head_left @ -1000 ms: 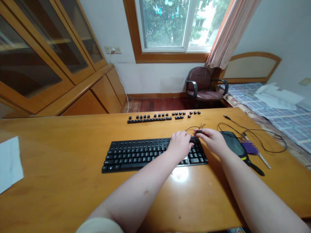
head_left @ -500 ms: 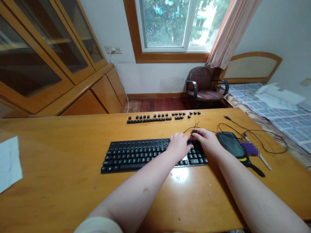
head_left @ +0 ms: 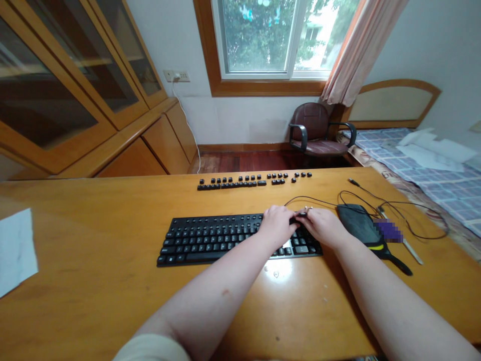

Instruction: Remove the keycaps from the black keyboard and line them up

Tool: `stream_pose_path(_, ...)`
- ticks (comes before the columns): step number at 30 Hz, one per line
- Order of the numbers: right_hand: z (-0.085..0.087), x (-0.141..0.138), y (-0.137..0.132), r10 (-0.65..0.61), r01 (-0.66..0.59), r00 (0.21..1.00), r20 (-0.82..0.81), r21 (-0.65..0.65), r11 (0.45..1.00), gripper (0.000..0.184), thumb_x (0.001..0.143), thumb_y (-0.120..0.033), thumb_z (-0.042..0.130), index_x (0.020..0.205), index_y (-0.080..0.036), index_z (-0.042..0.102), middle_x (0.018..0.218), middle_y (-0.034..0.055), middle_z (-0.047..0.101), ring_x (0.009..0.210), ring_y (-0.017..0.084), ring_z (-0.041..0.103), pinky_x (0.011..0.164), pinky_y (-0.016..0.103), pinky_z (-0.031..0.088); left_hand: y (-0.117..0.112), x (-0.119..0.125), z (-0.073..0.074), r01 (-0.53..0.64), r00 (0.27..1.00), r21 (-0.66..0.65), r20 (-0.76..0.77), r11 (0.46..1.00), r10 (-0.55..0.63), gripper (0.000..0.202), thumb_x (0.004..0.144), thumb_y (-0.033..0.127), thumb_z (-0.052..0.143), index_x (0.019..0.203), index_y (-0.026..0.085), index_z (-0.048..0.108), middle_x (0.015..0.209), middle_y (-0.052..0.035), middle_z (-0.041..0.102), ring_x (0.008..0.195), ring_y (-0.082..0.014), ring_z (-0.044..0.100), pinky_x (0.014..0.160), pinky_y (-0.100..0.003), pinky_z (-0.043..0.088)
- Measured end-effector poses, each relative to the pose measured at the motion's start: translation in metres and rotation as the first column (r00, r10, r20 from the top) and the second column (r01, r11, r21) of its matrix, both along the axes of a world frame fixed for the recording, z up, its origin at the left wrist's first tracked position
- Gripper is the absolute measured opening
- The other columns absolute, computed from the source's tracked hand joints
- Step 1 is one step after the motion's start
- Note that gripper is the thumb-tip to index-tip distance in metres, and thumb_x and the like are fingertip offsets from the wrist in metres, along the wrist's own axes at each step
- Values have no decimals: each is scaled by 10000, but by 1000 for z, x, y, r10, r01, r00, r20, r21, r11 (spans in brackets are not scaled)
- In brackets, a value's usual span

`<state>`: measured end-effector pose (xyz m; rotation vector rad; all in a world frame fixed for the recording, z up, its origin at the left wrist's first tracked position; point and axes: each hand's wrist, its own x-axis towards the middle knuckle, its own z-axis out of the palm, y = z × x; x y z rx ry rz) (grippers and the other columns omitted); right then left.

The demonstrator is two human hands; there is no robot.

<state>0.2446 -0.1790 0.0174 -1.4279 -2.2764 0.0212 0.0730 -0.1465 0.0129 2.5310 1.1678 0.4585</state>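
A black keyboard [head_left: 210, 240] lies on the wooden desk, its right part hidden under my hands. My right hand [head_left: 323, 224] closes around a small dark tool with thin wire prongs [head_left: 307, 208], which looks like a keycap puller. Over the keyboard's right side is my left hand [head_left: 277, 225], its thumb and forefinger brought together against the tool's near end. Whether a key sits between those fingertips is too small to make out. Loose black keycaps [head_left: 240, 185] stand in rows along the desk's far edge.
Right of my hands lie a dark pouch-like item with a yellow stripe and black handle [head_left: 356, 225], a blurred purple item [head_left: 389, 230], a pale stick [head_left: 413, 252] and a looping black cable [head_left: 413, 203]. White paper [head_left: 17, 253] rests at the left. Beyond stands a chair [head_left: 311, 125].
The prongs, upright before, have tipped down low beside my right hand. My right hand has turned inward toward my left, and my left fingers have closed in on the tool.
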Motion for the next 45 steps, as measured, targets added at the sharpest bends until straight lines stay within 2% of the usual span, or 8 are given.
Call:
stream_pose_path(6,-2,-5,-1,-87,86,995,39,39,996,237,899,-312,416,854,-165,597,760,97,673,684,209,633,615,296,460,-1,1,2,-32,999,-6,-9,999,32,238,807,408,558,950,232,632,943,-38,628,937,-232,521,804,-363,429)
stream_pose_path(15,1,-5,3,-282,257,952,-119,-188,948,229,868,-343,449,785,-190,598,722,53,675,682,193,633,599,274,461,0,4,-4,-58,998,-27,9,998,58,222,813,403,557,964,269,649,940,-21,639,941,-222,522,812,-354,417)
stream_pose_path(25,-9,2,0,11,-11,1000,-2,32,999,232,897,-298,427,838,-174,614,793,108,687,740,204,644,698,318,495,1,3,-3,-61,998,-47,30,997,63,210,805,394,572,963,292,666,951,-7,643,943,-209,529,803,-337,418)
stream_pose_path(28,-10,2,1,-46,47,999,-28,32,998,244,897,-316,429,828,-169,612,794,110,686,738,211,643,687,321,495,1,3,-3,-57,997,-61,39,997,59,218,798,399,580,967,293,668,944,-8,645,950,-212,528,809,-340,417)
stream_pose_path(33,-5,-1,1,-204,197,974,-95,-79,977,244,886,-344,439,817,-184,610,750,71,680,705,200,640,622,294,483,1,4,-2,-66,997,-90,38,994,70,233,788,402,591,976,288,670,940,-15,648,955,-217,528,826,-349,417)
stream_pose_path(36,-7,-1,0,-167,165,984,-67,-45,985,248,890,-329,432,813,-175,611,752,86,680,715,209,641,635,308,486,1,4,-2,-67,996,-87,46,994,71,223,787,390,595,970,287,673,947,-16,648,963,-217,528,833,-348,417)
stream_pose_path(41,-14,3,0,22,-21,999,-26,49,999,212,886,-282,447,833,-167,617,825,116,694,767,213,649,712,332,499,1,3,-3,-60,996,-66,58,996,64,209,788,375,594,966,300,675,955,-9,651,944,-217,532,811,-345,424)
stream_pose_path(45,-9,3,0,-145,148,978,-152,5,989,224,874,-309,466,821,-169,631,784,90,696,717,204,655,672,314,505,1,3,-3,-67,996,-81,54,994,72,238,793,403,584,984,289,669,968,-15,652,951,-214,531,817,-343,418)
